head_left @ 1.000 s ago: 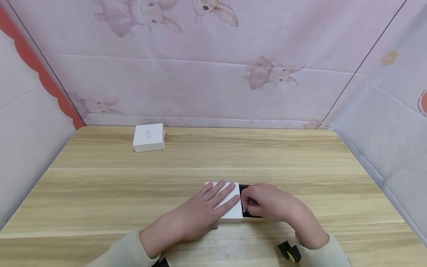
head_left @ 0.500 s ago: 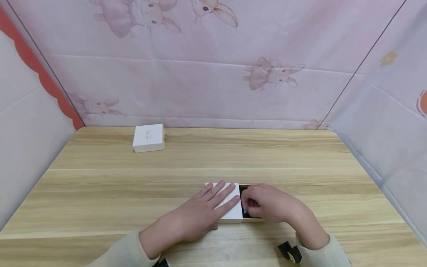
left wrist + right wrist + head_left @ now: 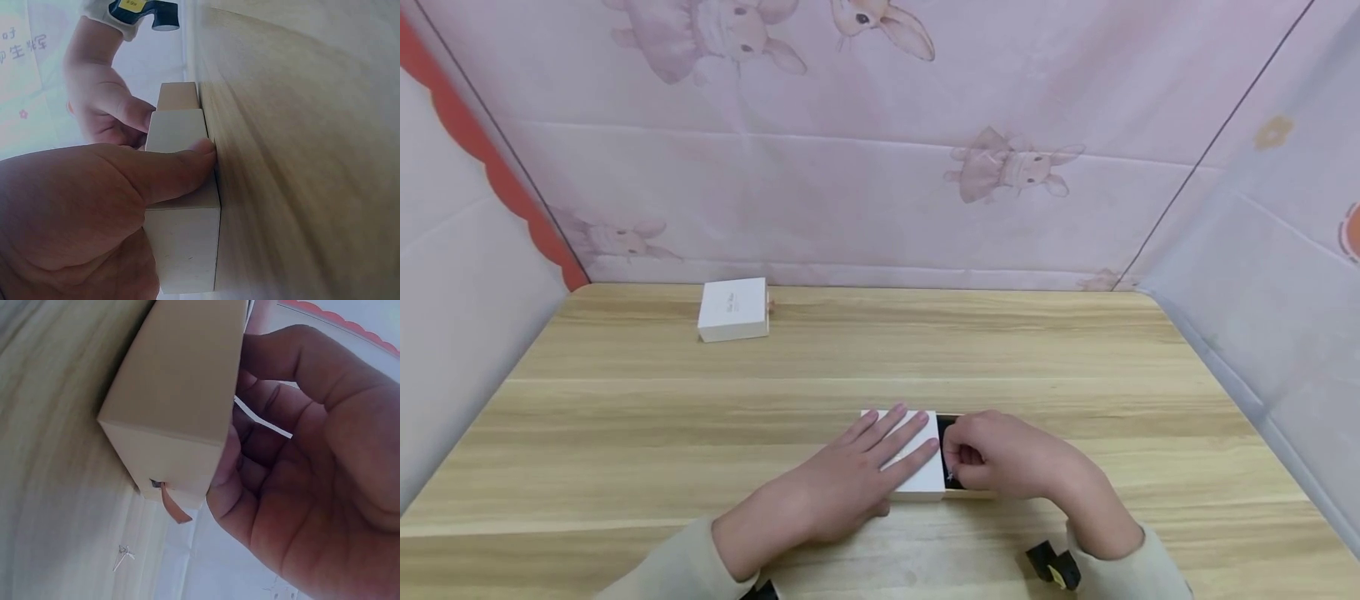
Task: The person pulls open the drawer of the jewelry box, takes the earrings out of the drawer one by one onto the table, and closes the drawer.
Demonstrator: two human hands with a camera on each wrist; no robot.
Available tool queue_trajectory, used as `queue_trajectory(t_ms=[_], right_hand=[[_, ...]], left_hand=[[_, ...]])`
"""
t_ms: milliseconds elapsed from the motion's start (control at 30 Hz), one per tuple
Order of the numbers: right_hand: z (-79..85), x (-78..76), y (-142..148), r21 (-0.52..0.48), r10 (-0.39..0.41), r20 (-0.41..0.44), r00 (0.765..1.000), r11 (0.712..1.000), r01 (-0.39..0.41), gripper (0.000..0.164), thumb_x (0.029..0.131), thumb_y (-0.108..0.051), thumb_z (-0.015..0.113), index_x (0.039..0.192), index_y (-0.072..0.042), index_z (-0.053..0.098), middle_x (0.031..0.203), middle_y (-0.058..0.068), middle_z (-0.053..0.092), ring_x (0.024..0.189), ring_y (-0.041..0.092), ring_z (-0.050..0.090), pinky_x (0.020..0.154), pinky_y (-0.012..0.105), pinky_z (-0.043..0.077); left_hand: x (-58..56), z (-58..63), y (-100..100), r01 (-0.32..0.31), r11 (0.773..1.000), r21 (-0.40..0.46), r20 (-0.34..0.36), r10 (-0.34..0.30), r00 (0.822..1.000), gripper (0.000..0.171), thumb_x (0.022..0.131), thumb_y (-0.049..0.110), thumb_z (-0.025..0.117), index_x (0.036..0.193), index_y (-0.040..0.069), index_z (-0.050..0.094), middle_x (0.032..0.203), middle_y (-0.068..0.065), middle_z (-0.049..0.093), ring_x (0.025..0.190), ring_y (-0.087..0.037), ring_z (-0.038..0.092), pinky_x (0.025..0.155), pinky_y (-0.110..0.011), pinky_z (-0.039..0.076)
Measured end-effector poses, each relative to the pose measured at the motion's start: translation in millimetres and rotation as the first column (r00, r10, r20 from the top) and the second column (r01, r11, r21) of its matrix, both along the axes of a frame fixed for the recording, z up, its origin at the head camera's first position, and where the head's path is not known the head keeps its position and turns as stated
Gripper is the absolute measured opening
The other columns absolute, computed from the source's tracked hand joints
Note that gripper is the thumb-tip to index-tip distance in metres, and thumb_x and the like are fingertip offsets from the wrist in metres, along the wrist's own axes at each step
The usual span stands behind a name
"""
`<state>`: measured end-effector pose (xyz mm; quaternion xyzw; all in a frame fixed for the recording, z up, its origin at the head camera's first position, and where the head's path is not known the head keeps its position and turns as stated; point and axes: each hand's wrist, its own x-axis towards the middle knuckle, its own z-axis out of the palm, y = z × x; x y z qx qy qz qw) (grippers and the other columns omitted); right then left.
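A white drawer box [image 3: 917,473] lies near the table's front, its drawer [image 3: 967,493] pulled partway out to the right. My left hand [image 3: 850,479] rests on the sleeve with straight, spread fingers across its top. In the left wrist view the left thumb [image 3: 181,169] presses the near side of the sleeve. Over the drawer, my right hand [image 3: 1000,458] has curled fingers dipped onto the black lining [image 3: 949,429]. Its fingertips pinch at a small silver star-shaped piece [image 3: 950,477]; most of the drawer's inside is hidden by the hand. A ribbon pull [image 3: 172,503] hangs from the drawer's end.
A second white box [image 3: 733,308] with lettering on its lid stands at the back left of the wooden table [image 3: 1037,358]. Black wrist devices [image 3: 1054,567] are near both sleeves. A pink curtain [image 3: 850,200] with printed rabbits hangs behind the table.
The small silver star shifts very slightly beside my right fingertips. My left hand and both boxes stay where they were.
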<state>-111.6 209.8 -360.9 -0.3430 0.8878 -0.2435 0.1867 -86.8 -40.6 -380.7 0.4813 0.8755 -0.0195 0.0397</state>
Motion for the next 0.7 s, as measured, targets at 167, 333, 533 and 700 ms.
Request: queue_trajectory(t_ms=[167,333,533,700], right_hand=[[2.1,0.4,0.6,-0.011,-0.004,0.010,1.000,1.000,0.004,0.024,0.084,-0.001,0.061,0.075,-0.023,0.058,0.066,-0.014,0.049,0.060,-0.001,0.045,0.058,0.021,0.044],[3.5,1.0,1.7,-0.028,-0.005,0.025,1.000,1.000,0.006,0.024,0.084,-0.001,0.062,0.075,-0.023,0.059,0.065,-0.014,0.050,0.059,-0.001,0.046,0.057,0.021,0.045],[7.2,1.3,7.5,-0.031,-0.038,0.044,0.998,0.999,0.039,0.022,0.086,-0.003,0.063,0.077,-0.023,0.061,0.065,-0.014,0.051,0.058,0.000,0.047,0.056,0.021,0.045],[8.4,-0.3,14.2,-0.036,-0.057,0.032,0.998,0.998,0.058,0.021,0.087,-0.005,0.064,0.077,-0.022,0.061,0.065,-0.014,0.051,0.058,0.001,0.047,0.056,0.021,0.046]], left_hand=[[0.1,1.2,0.3,-0.003,1.000,-0.013,0.002,0.003,1.000,0.080,0.098,0.032,0.062,0.162,0.020,0.016,0.169,-0.008,0.006,0.154,-0.031,0.010,0.123,-0.048,0.021],[0.3,-0.1,0.7,-0.011,1.000,-0.027,0.004,0.012,1.000,0.080,0.098,0.033,0.061,0.162,0.021,0.014,0.169,-0.007,0.005,0.154,-0.030,0.009,0.123,-0.047,0.019],[-0.3,-1.3,1.2,-0.011,1.000,-0.028,0.009,0.012,1.000,0.079,0.099,0.033,0.061,0.162,0.022,0.014,0.169,-0.007,0.005,0.155,-0.031,0.009,0.123,-0.047,0.019],[-0.3,-0.8,1.5,-0.014,0.999,-0.031,0.015,0.014,1.000,0.080,0.099,0.033,0.061,0.162,0.022,0.014,0.169,-0.007,0.004,0.155,-0.031,0.008,0.123,-0.048,0.019]])
